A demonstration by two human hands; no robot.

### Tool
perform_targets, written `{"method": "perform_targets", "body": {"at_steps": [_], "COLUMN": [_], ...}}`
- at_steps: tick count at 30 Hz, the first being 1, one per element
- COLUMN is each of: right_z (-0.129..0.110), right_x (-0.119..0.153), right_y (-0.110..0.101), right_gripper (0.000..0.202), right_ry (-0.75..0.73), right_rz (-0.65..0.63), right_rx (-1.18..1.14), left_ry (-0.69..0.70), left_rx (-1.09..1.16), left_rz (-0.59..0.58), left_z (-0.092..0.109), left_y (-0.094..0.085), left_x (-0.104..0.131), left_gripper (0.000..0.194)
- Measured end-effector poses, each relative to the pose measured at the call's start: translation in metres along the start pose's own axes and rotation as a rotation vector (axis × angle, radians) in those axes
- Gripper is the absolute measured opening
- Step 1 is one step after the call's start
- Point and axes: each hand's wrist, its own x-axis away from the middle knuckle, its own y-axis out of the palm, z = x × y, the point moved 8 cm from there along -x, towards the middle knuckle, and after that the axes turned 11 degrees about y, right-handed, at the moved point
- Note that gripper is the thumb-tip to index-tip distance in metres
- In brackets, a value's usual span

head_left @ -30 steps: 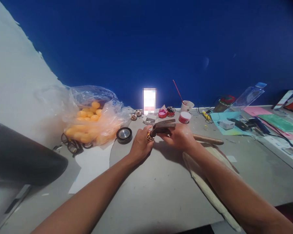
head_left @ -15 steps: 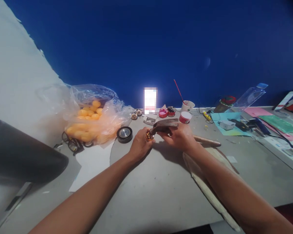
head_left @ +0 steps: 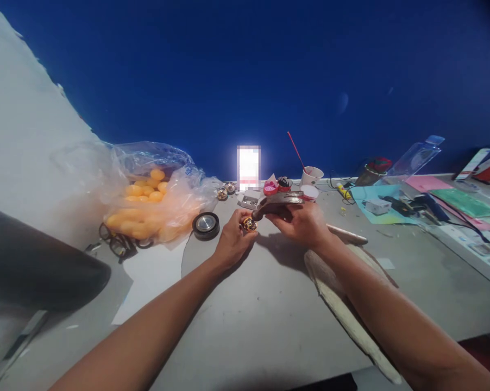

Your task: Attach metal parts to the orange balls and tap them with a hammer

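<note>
Between the fingertips of my left hand is a small gold ball with dark and shiny spots. My right hand grips a claw hammer close to its head, and the wooden handle sticks out to the right past my wrist. The hammer's striking face is right beside the ball; whether they touch I cannot tell. Just behind my hands lies a small grey tray with tiny shiny pieces in it. Two similar shiny balls sit behind it to the left.
At left are a plastic bag of orange balls, black scissors, a round black tin and a dark cylinder. Small red tubs and a paper cup stand behind. A pale cloth-like piece lies under my right arm.
The hammer head has shifted slightly right, off the ball, so more of the ball shows. My left hand keeps its hold. The whole view has shifted a little.
</note>
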Motion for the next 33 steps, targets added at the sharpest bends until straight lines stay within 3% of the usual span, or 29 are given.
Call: {"method": "perform_targets", "body": {"at_steps": [7,16,22,33], "right_z": [-0.001,-0.012,-0.014,-0.013], "right_x": [0.000,0.003,0.005,0.005], "right_y": [0.004,-0.003,0.001,-0.004], "right_gripper": [0.032,0.027,0.027,0.029], "right_ry": [-0.001,-0.085,-0.084,-0.108], "right_rz": [-0.038,0.010,-0.033,0.027], "right_rx": [0.012,-0.070,-0.064,-0.092], "left_ry": [0.011,-0.090,-0.089,-0.026], "left_rx": [0.063,-0.083,-0.156,-0.301], "left_rz": [-0.022,-0.008,-0.026,-0.061], "left_z": [0.000,-0.003,-0.002,0.006], "left_y": [0.006,0.000,0.000,-0.002], "left_x": [0.001,0.000,-0.001,0.002], "left_gripper": [0.048,0.019,0.013,0.015]}}
